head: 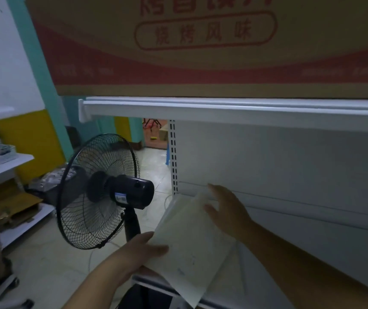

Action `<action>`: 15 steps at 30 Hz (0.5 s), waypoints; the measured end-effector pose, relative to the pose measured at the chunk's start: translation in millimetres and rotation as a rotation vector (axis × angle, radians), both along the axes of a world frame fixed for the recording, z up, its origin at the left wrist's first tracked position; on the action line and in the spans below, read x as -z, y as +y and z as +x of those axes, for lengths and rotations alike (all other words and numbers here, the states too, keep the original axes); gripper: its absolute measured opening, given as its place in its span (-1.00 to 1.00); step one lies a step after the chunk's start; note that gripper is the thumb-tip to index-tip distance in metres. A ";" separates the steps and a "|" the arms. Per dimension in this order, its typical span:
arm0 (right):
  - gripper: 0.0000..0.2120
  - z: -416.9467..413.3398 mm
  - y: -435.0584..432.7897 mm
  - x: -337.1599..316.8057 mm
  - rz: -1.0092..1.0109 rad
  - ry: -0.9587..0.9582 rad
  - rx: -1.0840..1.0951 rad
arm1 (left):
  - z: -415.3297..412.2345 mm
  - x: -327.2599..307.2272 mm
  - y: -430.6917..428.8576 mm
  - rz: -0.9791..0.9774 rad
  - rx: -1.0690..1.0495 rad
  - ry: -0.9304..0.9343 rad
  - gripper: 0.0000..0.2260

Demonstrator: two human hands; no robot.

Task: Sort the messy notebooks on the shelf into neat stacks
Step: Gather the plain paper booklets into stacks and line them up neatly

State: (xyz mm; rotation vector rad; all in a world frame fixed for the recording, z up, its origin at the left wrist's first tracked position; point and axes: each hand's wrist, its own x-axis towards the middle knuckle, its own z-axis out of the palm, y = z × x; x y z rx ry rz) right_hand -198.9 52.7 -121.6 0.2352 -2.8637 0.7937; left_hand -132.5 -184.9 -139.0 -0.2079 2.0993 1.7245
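Observation:
A pale cream notebook (189,248) lies tilted on the left end of the white lower shelf (290,275), on top of at least one more pale notebook whose edge shows beneath it. My left hand (138,253) grips the near left corner of the top notebook, thumb on its cover. My right hand (225,210) rests flat on the notebook's far right edge, fingers spread, close to the shelf's back panel. The notebook's near corner hangs over the shelf's front edge.
A black standing fan (103,192) stands just left of the shelf end. A large cardboard box (201,41) sits on the upper shelf (223,108). At far left another shelf unit (4,166) holds baskets and boxes. Tiled floor lies between.

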 end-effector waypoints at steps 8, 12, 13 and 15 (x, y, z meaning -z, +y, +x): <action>-0.95 35.1 32.9 19.9 -0.865 -0.337 0.447 | -9.6 14.3 8.1 -0.004 -0.195 0.076 -0.81; -0.83 48.7 22.1 13.6 -1.259 -0.488 0.512 | -11.6 12.5 6.6 -0.082 -0.136 0.098 -0.75; -0.86 54.6 19.8 10.2 -1.239 -0.515 0.514 | -11.7 12.8 5.7 -0.091 -0.121 0.100 -0.75; -0.92 70.2 12.5 6.4 -1.046 -0.573 0.393 | -11.0 13.9 4.6 -0.091 -0.107 0.102 -0.76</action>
